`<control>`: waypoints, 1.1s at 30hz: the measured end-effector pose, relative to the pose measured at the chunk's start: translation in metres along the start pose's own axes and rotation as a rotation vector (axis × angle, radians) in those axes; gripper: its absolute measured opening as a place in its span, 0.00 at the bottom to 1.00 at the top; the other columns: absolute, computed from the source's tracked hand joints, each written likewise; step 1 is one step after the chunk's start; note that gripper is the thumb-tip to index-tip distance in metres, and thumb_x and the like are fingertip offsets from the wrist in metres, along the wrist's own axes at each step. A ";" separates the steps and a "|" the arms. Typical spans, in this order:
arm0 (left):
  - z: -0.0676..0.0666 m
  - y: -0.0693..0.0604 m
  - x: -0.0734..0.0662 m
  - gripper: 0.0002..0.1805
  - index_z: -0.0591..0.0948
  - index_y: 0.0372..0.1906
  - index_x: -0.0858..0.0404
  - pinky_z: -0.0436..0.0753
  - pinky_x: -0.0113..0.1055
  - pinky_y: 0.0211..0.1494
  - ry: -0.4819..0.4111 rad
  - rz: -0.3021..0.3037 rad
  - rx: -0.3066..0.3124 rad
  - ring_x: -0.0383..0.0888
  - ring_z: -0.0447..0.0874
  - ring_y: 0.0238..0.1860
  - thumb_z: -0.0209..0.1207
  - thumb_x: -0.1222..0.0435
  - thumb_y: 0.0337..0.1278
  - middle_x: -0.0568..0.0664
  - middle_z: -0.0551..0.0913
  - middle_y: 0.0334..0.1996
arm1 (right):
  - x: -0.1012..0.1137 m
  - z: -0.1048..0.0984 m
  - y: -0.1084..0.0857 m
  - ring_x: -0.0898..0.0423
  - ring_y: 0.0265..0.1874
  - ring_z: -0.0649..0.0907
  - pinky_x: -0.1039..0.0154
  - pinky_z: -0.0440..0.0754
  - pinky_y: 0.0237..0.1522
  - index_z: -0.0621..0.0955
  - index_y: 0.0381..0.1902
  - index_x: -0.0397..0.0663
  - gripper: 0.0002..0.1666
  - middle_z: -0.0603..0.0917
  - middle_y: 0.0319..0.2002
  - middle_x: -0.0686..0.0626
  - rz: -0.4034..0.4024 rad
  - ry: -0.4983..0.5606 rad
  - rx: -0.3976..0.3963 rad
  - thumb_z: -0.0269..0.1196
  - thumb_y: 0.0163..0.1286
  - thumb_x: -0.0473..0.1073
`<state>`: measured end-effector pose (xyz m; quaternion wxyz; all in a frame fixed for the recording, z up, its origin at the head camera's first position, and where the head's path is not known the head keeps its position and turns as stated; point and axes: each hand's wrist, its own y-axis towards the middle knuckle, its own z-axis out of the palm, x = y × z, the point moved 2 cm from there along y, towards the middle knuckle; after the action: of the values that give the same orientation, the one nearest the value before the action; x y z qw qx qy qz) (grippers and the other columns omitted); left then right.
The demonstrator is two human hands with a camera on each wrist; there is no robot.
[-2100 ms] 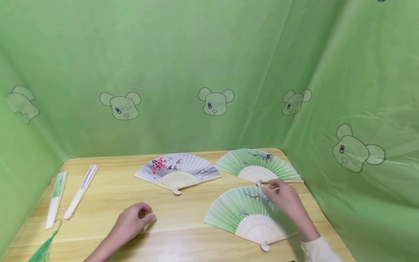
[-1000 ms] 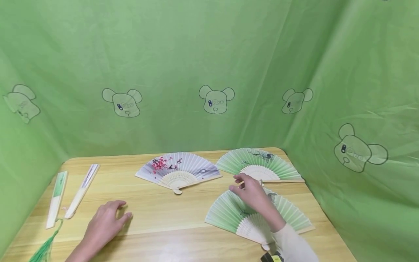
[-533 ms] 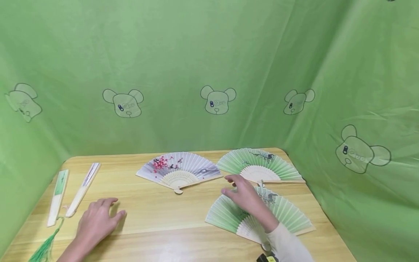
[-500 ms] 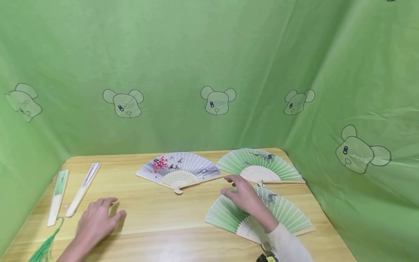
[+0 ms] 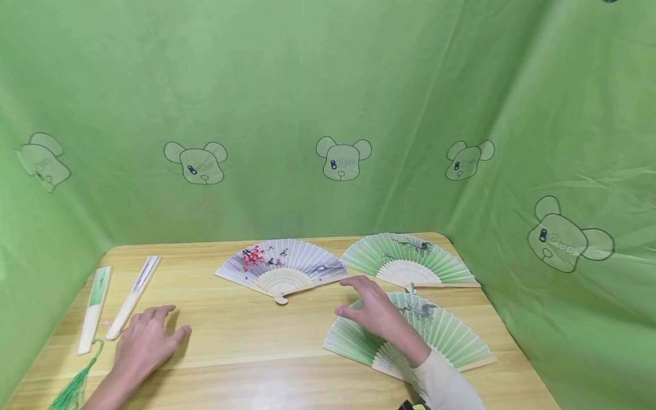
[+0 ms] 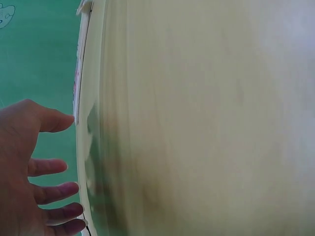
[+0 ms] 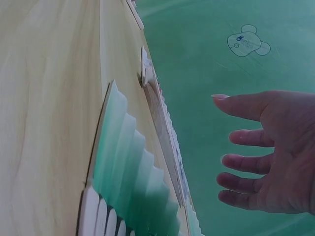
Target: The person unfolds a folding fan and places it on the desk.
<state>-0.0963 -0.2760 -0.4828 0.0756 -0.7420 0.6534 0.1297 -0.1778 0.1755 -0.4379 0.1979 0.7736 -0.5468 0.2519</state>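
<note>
Head view showed left hand (image 5: 143,344) and right hand (image 5: 376,310) grasping nothing, fingers loosely spread. Near green fan (image 5: 453,336) lay beneath the right hand, mostly right of its fingers; grey fan (image 5: 284,276), beyond them leftward; folded purple fan (image 5: 134,296), just beyond the left fingers.

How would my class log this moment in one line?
left hand: empty, near folded purplish fan; right hand: empty, over front green fan; also spread: grey blossom fan, rear green fan; far left: folded green fan
</note>
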 end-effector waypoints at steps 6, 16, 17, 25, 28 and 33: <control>0.000 0.002 0.006 0.39 0.76 0.65 0.71 0.82 0.76 0.50 0.026 0.016 -0.053 0.80 0.74 0.56 0.66 0.45 0.62 0.81 0.74 0.62 | 0.004 0.005 0.001 0.39 0.72 0.74 0.35 0.76 0.75 0.77 0.69 0.51 0.38 0.77 0.71 0.44 -0.013 -0.004 0.016 0.75 0.63 0.52; -0.001 0.004 0.021 0.35 0.76 0.64 0.71 0.79 0.78 0.50 0.061 0.021 -0.115 0.81 0.73 0.57 0.67 0.50 0.60 0.79 0.74 0.63 | 0.016 0.009 0.000 0.39 0.71 0.75 0.35 0.76 0.75 0.77 0.68 0.50 0.38 0.76 0.71 0.44 -0.028 0.006 0.016 0.76 0.62 0.51; -0.001 0.004 0.022 0.35 0.76 0.64 0.71 0.79 0.78 0.50 0.061 0.019 -0.110 0.81 0.72 0.57 0.67 0.50 0.61 0.79 0.74 0.63 | 0.017 0.010 0.000 0.39 0.71 0.75 0.35 0.76 0.75 0.77 0.68 0.50 0.38 0.77 0.70 0.44 -0.035 0.009 0.013 0.76 0.62 0.51; -0.003 0.008 0.030 0.38 0.73 0.67 0.73 0.78 0.79 0.51 0.053 -0.033 -0.085 0.83 0.70 0.57 0.66 0.51 0.60 0.81 0.72 0.64 | 0.024 0.018 0.000 0.38 0.70 0.75 0.33 0.76 0.74 0.77 0.68 0.50 0.39 0.78 0.70 0.43 -0.072 0.034 0.030 0.77 0.61 0.51; -0.004 0.010 0.033 0.41 0.70 0.69 0.75 0.76 0.81 0.52 0.055 -0.051 -0.069 0.85 0.68 0.58 0.66 0.51 0.60 0.83 0.69 0.64 | 0.026 0.021 0.001 0.39 0.70 0.75 0.33 0.77 0.73 0.77 0.68 0.50 0.39 0.78 0.69 0.44 -0.082 0.037 0.032 0.77 0.61 0.51; -0.008 0.013 0.039 0.43 0.68 0.70 0.76 0.77 0.81 0.50 0.050 -0.073 -0.087 0.86 0.67 0.57 0.67 0.54 0.57 0.85 0.67 0.65 | 0.030 0.025 0.001 0.39 0.70 0.75 0.33 0.77 0.73 0.76 0.69 0.51 0.40 0.77 0.71 0.45 -0.094 0.033 0.060 0.76 0.62 0.53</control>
<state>-0.1042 -0.3174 -0.4857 0.0315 -0.7708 0.6215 0.1365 -0.1665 0.1383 -0.4401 0.1955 0.7997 -0.4986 0.2714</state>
